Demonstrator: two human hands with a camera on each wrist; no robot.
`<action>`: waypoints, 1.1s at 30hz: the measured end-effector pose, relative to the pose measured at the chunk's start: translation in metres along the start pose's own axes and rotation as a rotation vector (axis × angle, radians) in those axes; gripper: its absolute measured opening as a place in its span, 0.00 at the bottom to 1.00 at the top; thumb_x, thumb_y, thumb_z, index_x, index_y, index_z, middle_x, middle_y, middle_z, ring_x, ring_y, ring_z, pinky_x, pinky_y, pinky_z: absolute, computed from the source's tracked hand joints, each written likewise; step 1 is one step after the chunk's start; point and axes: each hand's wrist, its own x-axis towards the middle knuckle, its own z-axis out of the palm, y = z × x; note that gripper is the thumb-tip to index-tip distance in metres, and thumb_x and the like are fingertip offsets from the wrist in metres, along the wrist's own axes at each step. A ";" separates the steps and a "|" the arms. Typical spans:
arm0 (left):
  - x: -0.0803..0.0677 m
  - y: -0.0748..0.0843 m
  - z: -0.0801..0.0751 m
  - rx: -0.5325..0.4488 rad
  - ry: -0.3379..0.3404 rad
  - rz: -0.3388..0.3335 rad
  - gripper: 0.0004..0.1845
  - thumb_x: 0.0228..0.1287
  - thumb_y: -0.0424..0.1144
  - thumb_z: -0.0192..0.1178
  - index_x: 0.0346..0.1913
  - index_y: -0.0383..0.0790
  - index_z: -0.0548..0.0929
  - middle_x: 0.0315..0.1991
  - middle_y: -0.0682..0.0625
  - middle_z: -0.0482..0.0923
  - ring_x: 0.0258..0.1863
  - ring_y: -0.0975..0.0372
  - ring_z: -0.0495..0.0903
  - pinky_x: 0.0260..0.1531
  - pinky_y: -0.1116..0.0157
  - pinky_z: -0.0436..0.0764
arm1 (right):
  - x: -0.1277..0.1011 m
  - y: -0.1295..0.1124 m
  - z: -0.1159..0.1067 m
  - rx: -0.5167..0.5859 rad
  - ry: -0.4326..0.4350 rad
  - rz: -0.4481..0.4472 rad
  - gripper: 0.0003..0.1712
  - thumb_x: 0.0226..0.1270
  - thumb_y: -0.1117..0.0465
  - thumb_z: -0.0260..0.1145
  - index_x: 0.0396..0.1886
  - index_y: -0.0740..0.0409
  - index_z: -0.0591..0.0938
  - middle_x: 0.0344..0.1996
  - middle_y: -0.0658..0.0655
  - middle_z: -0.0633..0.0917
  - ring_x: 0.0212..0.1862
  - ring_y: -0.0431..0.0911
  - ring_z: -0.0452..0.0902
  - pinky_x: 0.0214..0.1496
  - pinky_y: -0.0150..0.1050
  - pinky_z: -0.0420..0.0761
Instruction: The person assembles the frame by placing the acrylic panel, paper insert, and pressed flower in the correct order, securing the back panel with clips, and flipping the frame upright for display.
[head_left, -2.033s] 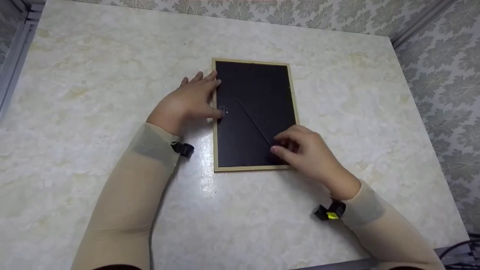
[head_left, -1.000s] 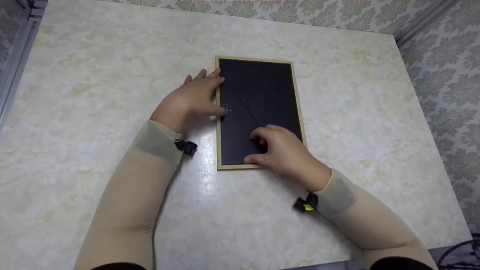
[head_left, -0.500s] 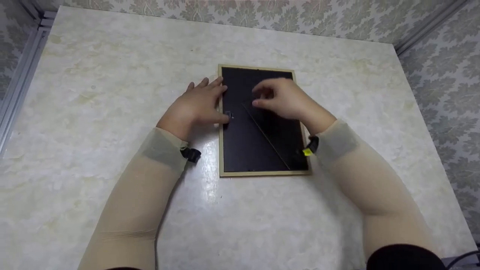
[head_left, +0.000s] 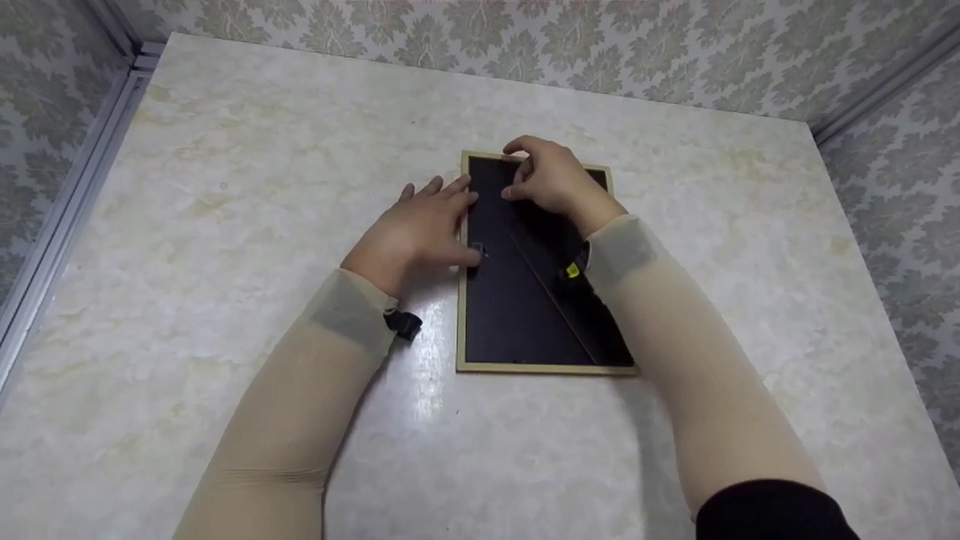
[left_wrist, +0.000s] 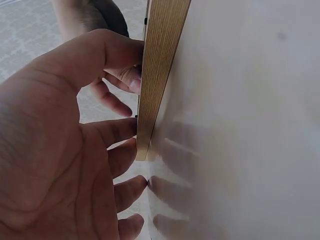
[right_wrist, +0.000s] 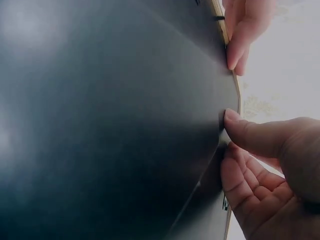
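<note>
A picture frame [head_left: 527, 315] lies back side up on the table, with a black backing board inside a thin wooden border [head_left: 536, 368]. A diagonal seam [head_left: 551, 289] crosses the board. My left hand [head_left: 416, 236] rests along its left edge, fingers spread, thumb over the border beside a small hanger [head_left: 478, 250]. In the left wrist view the left fingertips meet the wooden side [left_wrist: 157, 65]. Bent over the far end, my right hand [head_left: 551, 176] has its index finger at the top border and its thumb apart, over the board. In the right wrist view a dark tab [right_wrist: 219, 18] shows.
The marbled tabletop [head_left: 225, 315] spreads around the frame. Patterned wallpaper [head_left: 450, 37] stands behind it, and metal rails [head_left: 120, 127] run along the left side. Both wrists carry black camera mounts [head_left: 405, 325].
The right hand has gone from the frame's lower right part, across the bottom, up to the top border. The left hand keeps its place. The head view has shifted slightly.
</note>
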 end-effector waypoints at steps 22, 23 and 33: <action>0.001 0.001 0.002 0.003 -0.023 0.003 0.53 0.61 0.63 0.64 0.85 0.50 0.52 0.87 0.57 0.36 0.87 0.50 0.35 0.84 0.42 0.37 | 0.013 0.011 -0.019 0.072 -0.180 -0.020 0.33 0.65 0.56 0.77 0.67 0.47 0.73 0.35 0.54 0.84 0.31 0.46 0.79 0.37 0.37 0.80; 0.001 0.002 0.002 0.002 -0.024 0.005 0.53 0.61 0.63 0.64 0.85 0.50 0.52 0.87 0.56 0.36 0.87 0.50 0.35 0.84 0.42 0.37 | 0.013 0.012 -0.019 0.073 -0.179 -0.019 0.33 0.65 0.56 0.77 0.66 0.47 0.73 0.35 0.54 0.84 0.31 0.45 0.78 0.37 0.37 0.80; -0.007 0.001 0.003 -0.011 -0.006 0.010 0.75 0.36 0.73 0.79 0.85 0.51 0.50 0.87 0.58 0.33 0.86 0.51 0.33 0.84 0.44 0.37 | 0.016 0.008 -0.018 0.064 -0.188 -0.034 0.32 0.65 0.55 0.77 0.66 0.46 0.75 0.33 0.53 0.83 0.30 0.44 0.77 0.36 0.37 0.79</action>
